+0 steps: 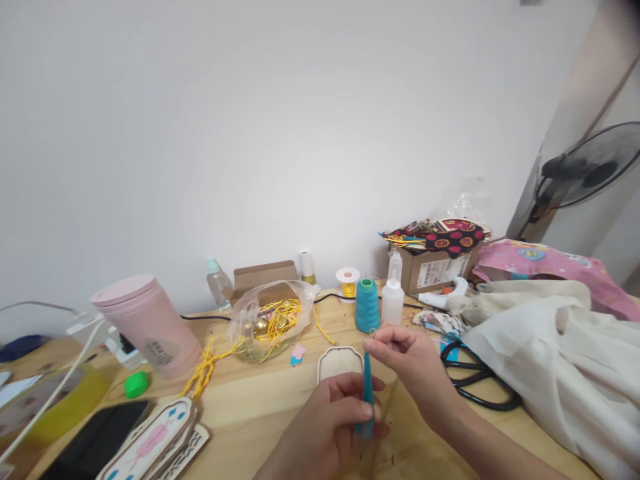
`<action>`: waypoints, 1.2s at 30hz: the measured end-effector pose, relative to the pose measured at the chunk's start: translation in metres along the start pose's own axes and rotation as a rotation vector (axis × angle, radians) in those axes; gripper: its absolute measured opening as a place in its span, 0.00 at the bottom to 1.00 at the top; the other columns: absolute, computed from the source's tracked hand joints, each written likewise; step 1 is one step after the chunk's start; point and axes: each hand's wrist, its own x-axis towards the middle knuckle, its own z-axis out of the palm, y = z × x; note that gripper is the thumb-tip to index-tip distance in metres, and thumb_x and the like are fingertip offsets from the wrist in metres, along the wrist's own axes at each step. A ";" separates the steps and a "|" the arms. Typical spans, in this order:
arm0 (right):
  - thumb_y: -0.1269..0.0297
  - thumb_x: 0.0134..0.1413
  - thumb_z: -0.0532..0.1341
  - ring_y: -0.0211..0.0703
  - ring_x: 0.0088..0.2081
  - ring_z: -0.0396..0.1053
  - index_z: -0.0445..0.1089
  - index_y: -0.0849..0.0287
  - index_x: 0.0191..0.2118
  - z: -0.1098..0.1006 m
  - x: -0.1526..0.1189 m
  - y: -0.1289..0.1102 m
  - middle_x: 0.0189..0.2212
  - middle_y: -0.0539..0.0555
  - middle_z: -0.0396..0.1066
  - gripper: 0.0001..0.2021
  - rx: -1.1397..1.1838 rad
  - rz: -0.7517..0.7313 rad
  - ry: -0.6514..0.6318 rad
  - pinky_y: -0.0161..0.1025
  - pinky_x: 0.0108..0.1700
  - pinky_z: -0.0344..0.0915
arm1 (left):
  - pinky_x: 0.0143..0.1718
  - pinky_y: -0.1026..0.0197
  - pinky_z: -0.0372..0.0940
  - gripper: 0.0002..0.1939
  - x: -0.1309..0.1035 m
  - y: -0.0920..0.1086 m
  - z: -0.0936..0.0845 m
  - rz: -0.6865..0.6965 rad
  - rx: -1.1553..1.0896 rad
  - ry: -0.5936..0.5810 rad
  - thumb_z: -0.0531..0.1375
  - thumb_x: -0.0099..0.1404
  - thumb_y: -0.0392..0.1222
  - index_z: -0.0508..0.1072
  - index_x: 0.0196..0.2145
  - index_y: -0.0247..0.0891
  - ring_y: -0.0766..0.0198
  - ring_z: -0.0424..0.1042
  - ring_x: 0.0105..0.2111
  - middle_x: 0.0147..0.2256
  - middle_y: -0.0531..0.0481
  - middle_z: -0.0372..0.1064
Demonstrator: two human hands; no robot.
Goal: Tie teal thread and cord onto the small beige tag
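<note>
Low in the middle, my left hand (337, 417) is closed around the lower part of a blue tassel (368, 383). My right hand (407, 353) pinches the tassel's top, where a small thin loop shows above the fingertips. The tassel stands upright between both hands, its lower strands partly covered by my left fingers. Just behind my left hand lies a pale wooden plaque (340, 362) with a shaped edge, partly hidden. A cone of blue thread (367, 308) stands behind my right fingertips, beside a white squeeze bottle (393, 305).
At left are a pink tumbler (167, 333), a black phone (95, 440), stacked decorated plaques (157, 443) and a green cap (137, 385). A plastic bag (273, 320) holds yellow cords. Right are black-handled scissors (485, 387), white cloth (550, 360), a filled cardboard box (440, 270) and a fan (590, 167).
</note>
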 end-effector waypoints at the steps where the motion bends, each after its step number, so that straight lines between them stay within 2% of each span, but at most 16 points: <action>1: 0.59 0.32 0.66 0.33 0.20 0.50 0.66 0.61 0.14 0.000 0.000 0.000 0.16 0.45 0.56 0.12 -0.001 0.000 0.000 0.32 0.22 0.49 | 0.33 0.59 0.63 0.07 0.000 0.000 0.000 -0.013 -0.026 0.013 0.59 0.45 0.26 0.74 0.26 0.30 0.70 0.64 0.22 0.21 0.51 0.66; 4: 0.59 0.33 0.66 0.33 0.21 0.51 0.65 0.61 0.14 0.000 0.000 0.001 0.16 0.45 0.56 0.13 -0.001 -0.003 -0.010 0.32 0.23 0.50 | 0.31 0.61 0.63 0.04 0.001 0.000 0.001 -0.017 -0.019 0.083 0.58 0.46 0.26 0.72 0.21 0.30 0.71 0.63 0.21 0.20 0.52 0.66; 9: 0.60 0.34 0.65 0.33 0.21 0.52 0.66 0.61 0.15 0.000 -0.001 0.005 0.16 0.45 0.57 0.11 -0.010 -0.013 -0.034 0.32 0.24 0.50 | 0.21 0.69 0.56 0.03 0.000 0.001 0.006 -0.022 0.176 0.152 0.59 0.45 0.28 0.70 0.20 0.31 0.73 0.61 0.17 0.16 0.55 0.64; 13: 0.61 0.35 0.65 0.34 0.22 0.53 0.66 0.61 0.16 0.001 -0.001 0.008 0.17 0.46 0.58 0.10 -0.014 -0.022 -0.056 0.32 0.24 0.51 | 0.20 0.68 0.58 0.02 -0.001 0.001 0.006 -0.051 0.228 0.120 0.59 0.46 0.31 0.69 0.22 0.32 0.77 0.52 0.13 0.14 0.59 0.60; 16: 0.62 0.35 0.65 0.34 0.22 0.54 0.67 0.61 0.16 0.002 -0.001 0.008 0.17 0.46 0.58 0.10 -0.016 -0.030 -0.065 0.32 0.24 0.52 | 0.16 0.69 0.58 0.03 0.000 -0.001 0.004 -0.076 0.151 0.115 0.58 0.47 0.31 0.67 0.24 0.35 0.78 0.45 0.11 0.13 0.61 0.59; 19: 0.62 0.35 0.65 0.34 0.22 0.53 0.66 0.61 0.16 0.002 -0.002 0.007 0.17 0.46 0.58 0.10 -0.015 -0.039 -0.067 0.32 0.24 0.52 | 0.14 0.71 0.56 0.04 0.002 -0.003 0.000 -0.099 0.062 0.106 0.56 0.48 0.31 0.65 0.24 0.37 0.77 0.39 0.11 0.10 0.64 0.53; 24: 0.61 0.35 0.66 0.34 0.22 0.54 0.66 0.61 0.16 0.002 -0.003 0.007 0.17 0.46 0.58 0.10 -0.007 -0.044 -0.079 0.32 0.23 0.52 | 0.13 0.72 0.55 0.02 0.004 -0.009 -0.004 -0.198 0.089 0.044 0.55 0.48 0.34 0.64 0.24 0.38 0.77 0.36 0.10 0.09 0.66 0.49; 26: 0.61 0.36 0.65 0.34 0.22 0.54 0.66 0.61 0.17 0.001 -0.003 0.007 0.18 0.46 0.58 0.10 -0.001 -0.047 -0.076 0.32 0.24 0.52 | 0.10 0.72 0.48 0.02 0.005 -0.012 -0.004 -0.241 0.134 0.001 0.55 0.47 0.34 0.64 0.22 0.38 0.76 0.37 0.09 0.07 0.66 0.48; 29: 0.61 0.37 0.65 0.34 0.22 0.53 0.66 0.61 0.17 -0.001 -0.002 0.005 0.18 0.46 0.58 0.11 0.001 -0.051 -0.069 0.33 0.25 0.51 | 0.10 0.72 0.40 0.05 0.002 -0.015 -0.003 -0.267 0.241 -0.050 0.56 0.42 0.29 0.67 0.17 0.37 0.76 0.44 0.08 0.07 0.62 0.53; 31: 0.60 0.37 0.65 0.34 0.22 0.53 0.66 0.61 0.16 -0.002 -0.002 0.003 0.18 0.46 0.58 0.11 0.002 -0.055 -0.063 0.33 0.25 0.50 | 0.11 0.71 0.41 0.06 -0.002 -0.015 -0.005 -0.282 0.422 -0.085 0.58 0.40 0.27 0.69 0.15 0.36 0.75 0.51 0.11 0.10 0.59 0.59; 33: 0.59 0.36 0.65 0.34 0.22 0.53 0.66 0.61 0.16 -0.004 -0.001 0.000 0.18 0.46 0.57 0.12 0.004 -0.057 -0.055 0.33 0.25 0.50 | 0.14 0.70 0.45 0.06 -0.008 -0.009 -0.008 -0.271 0.703 -0.080 0.59 0.42 0.29 0.72 0.17 0.38 0.73 0.56 0.14 0.13 0.58 0.62; 34: 0.59 0.36 0.65 0.34 0.22 0.53 0.66 0.61 0.16 -0.004 0.000 -0.001 0.18 0.46 0.56 0.12 0.005 -0.057 -0.051 0.33 0.24 0.49 | 0.15 0.69 0.46 0.05 -0.010 -0.005 -0.011 -0.228 0.837 -0.036 0.59 0.44 0.31 0.73 0.20 0.38 0.72 0.57 0.15 0.15 0.58 0.63; 35: 0.59 0.36 0.65 0.34 0.22 0.52 0.66 0.61 0.16 -0.005 0.000 -0.002 0.18 0.46 0.56 0.12 0.004 -0.057 -0.046 0.33 0.24 0.49 | 0.16 0.69 0.48 0.06 -0.012 0.000 -0.013 -0.132 0.929 0.064 0.59 0.45 0.32 0.74 0.24 0.39 0.71 0.58 0.17 0.17 0.58 0.64; 36: 0.58 0.36 0.65 0.34 0.22 0.52 0.66 0.61 0.16 -0.005 0.000 -0.003 0.17 0.46 0.55 0.13 0.003 -0.059 -0.041 0.33 0.24 0.49 | 0.16 0.69 0.48 0.08 -0.013 0.006 -0.016 -0.101 0.958 0.149 0.58 0.46 0.33 0.74 0.27 0.39 0.70 0.58 0.16 0.17 0.58 0.64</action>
